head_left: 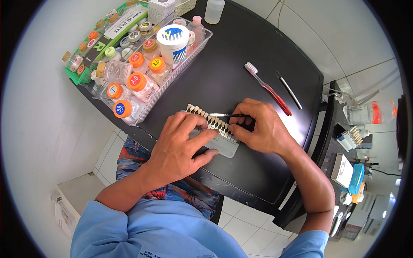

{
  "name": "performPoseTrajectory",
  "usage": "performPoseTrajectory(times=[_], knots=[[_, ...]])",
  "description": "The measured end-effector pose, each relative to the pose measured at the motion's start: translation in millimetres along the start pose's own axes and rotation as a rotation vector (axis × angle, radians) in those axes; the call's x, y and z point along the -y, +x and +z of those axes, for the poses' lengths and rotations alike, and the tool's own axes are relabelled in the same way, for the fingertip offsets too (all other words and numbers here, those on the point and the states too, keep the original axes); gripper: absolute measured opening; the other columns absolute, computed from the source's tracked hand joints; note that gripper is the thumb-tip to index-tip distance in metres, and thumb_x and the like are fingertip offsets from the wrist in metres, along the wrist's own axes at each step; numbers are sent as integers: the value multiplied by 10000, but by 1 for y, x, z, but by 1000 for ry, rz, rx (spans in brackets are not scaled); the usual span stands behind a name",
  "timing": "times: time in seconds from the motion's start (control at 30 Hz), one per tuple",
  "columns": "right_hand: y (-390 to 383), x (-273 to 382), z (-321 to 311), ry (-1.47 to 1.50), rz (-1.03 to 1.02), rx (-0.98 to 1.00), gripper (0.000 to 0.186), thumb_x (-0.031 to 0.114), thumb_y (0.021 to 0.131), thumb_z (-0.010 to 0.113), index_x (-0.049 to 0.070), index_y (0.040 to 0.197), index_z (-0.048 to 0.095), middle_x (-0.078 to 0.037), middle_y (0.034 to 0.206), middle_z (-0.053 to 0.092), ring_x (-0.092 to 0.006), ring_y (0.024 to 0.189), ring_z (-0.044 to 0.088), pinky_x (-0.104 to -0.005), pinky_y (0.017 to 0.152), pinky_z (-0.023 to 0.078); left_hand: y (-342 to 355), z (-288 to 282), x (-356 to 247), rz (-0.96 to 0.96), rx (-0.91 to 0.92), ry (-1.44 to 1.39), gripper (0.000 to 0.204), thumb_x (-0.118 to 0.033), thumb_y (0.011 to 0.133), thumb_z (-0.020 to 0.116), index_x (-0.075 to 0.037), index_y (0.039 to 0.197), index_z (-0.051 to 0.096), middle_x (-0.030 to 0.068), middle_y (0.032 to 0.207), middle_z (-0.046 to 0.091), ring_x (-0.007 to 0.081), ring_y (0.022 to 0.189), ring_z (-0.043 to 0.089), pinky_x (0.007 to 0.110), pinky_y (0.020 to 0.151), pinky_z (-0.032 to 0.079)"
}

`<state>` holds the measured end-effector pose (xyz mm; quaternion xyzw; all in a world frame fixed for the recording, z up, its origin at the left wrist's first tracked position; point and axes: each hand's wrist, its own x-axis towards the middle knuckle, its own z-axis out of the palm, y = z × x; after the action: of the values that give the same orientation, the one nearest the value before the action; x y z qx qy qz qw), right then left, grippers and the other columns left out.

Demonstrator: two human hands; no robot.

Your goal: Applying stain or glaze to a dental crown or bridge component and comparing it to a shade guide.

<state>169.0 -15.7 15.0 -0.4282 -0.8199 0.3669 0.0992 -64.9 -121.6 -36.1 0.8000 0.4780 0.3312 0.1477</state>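
Clear basket (182, 70) of jars stood leftmost. Left hand (174, 142) spread over tooth-shade guide (227, 147) on black table (254, 174); whether clamped, couldn't tell. Right hand (264, 124) pinched slim tool (218, 115) across tabs. Step looked like close tab handling; next move seemingly called for steady guide, light fingertips. Toothbrush (270, 89) lay right.

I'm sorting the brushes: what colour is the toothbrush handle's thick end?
The toothbrush handle is red at its thick end, seen in the head view.

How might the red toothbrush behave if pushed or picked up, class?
The toothbrush is probably light and stiff, being slim, straight and plastic-looking. It may slide easily, as the black tabletop looks smooth and glossy.
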Motion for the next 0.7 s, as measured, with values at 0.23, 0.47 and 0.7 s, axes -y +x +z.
performPoseTrajectory(times=[0.23,0.47,0.7], knots=[[0,3,5,-81,8,-7,202,176,811,772,5,916,751,-131,857,668,-293,814,693,-433,734,541,1,0,0,4,4,8,405,-262,827,888,-110,1182,764,58,1183,595,282,1133,548,447,980,453],[0,7,8,-113,35,-45,205,175,813,763,-11,894,734,-136,849,669,-300,816,686,-441,732,539,2,-1,-3,-36,0,-12,408,-219,775,916,-113,1150,794,50,1163,629,288,1126,566,447,987,455],[1,5,6,-106,66,-15,228,172,830,757,-36,924,740,-161,853,680,-326,794,698,-455,736,545,3,-2,-2,-41,6,-18,401,-218,777,914,-112,1146,795,52,1158,629,288,1113,564,442,986,454]])
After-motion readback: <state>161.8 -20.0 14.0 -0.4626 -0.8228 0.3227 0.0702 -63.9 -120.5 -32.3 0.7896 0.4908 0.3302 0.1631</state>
